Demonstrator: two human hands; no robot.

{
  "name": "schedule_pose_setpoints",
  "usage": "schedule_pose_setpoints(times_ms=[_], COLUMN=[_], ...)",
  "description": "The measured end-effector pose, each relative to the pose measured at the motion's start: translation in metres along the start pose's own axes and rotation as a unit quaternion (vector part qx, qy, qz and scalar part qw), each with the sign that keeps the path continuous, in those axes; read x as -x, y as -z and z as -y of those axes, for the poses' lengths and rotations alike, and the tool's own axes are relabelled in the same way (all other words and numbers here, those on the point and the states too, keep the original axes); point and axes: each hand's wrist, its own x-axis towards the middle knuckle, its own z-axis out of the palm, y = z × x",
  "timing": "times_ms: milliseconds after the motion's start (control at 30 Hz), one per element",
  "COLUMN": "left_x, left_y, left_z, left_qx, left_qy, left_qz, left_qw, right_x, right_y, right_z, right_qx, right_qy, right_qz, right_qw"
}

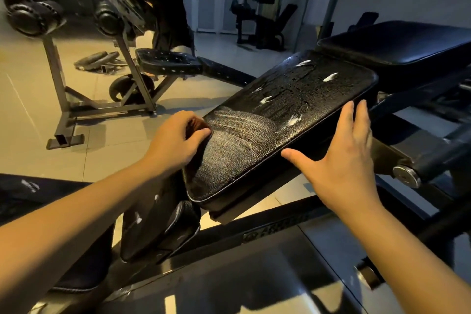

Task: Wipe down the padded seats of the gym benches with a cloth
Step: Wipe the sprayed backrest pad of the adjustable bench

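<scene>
The padded seat (pixel 300 109) of the nearest bench tilts up toward the right, its black textured surface wet and dotted with white streaks of foam (pixel 330 76), with a pale smeared fan of wiped cleaner at its lower left corner. The left hand (pixel 175 140) sits at that corner, fingers curled tight around a dark cloth (pixel 197 123), pressing it onto the pad; most of the cloth is hidden inside the fist. The right hand (pixel 344 160) lies loose and flat against the seat's near right edge, fingers straight and spread, thumb out along the side, gripping nothing. Just beyond the seat, the bench's back pad (pixel 407 43) lies apart by a narrow gap. Below the seat hang a padded roller (pixel 178 224) and the black frame bar (pixel 275 232), with a round bolt head (pixel 407 176) at the pivot on the right. To the left, across the tiled floor (pixel 33 99), stands another machine with its own perforated seat (pixel 168 61) and round rollers (pixel 33 18); weight plates (pixel 98 58) lie on the floor behind it, and a cable station (pixel 262 20) stands by the far wall
</scene>
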Motion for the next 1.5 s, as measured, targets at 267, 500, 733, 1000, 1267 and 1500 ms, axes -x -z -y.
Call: schedule_pose_setpoints(times_ms=[267,500,733,1000,1267,1500], left_x=[-0.007,-0.001,-0.028,-0.010,-0.028,-0.021], left_y=[-0.011,-0.011,-0.012,-0.014,-0.009,-0.009], left_z=[-0.015,-0.057,-0.011,-0.066,-0.019,-0.045], left_qx=[0.002,0.046,-0.021,0.039,-0.056,-0.008], left_qy=[-0.091,-0.139,0.015,-0.222,0.070,-0.087], left_qz=[0.002,0.031,-0.015,0.084,-0.013,0.024], left_qw=[0.996,0.989,1.000,0.971,0.996,0.996], right_x=[0.000,0.000,0.001,0.000,0.002,0.001], right_y=[0.000,-0.001,0.000,0.000,0.000,0.000], right_z=[0.001,0.002,-0.002,-0.001,-0.001,-0.002], right_qx=[0.002,0.003,-0.001,-0.004,-0.007,-0.001], right_qy=[0.003,-0.003,0.003,0.000,0.001,0.002], right_qz=[0.004,0.006,0.005,0.006,0.004,0.008], right_qw=[1.000,1.000,1.000,1.000,1.000,1.000])
